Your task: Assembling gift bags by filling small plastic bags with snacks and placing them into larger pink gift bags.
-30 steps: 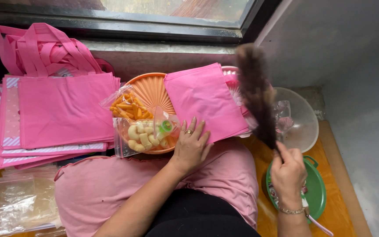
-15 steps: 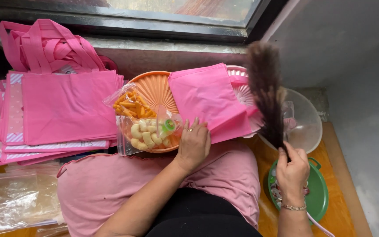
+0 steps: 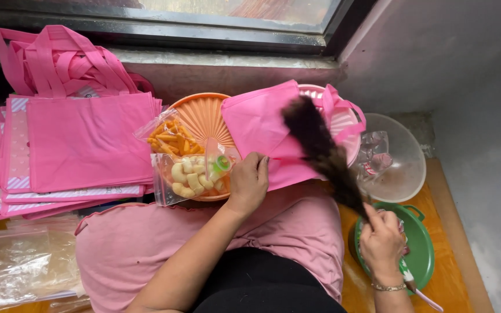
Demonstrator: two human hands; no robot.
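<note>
The left hand (image 3: pixel 249 182) presses a pink bag (image 3: pixel 262 130) on the orange tray (image 3: pixel 201 116); the right hand (image 3: pixel 382 243) grips a dark feather duster (image 3: pixel 320 153) over the bag.

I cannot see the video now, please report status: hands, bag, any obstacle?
Left hand pressing pink bag flat. Right hand gripping feather duster, brush over bag. Snack packets beside left hand.

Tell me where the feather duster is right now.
In the head view, the dark feather duster is right of centre, held by the right hand, its plume slanting over the pink bag beside the clear bowl.
</note>
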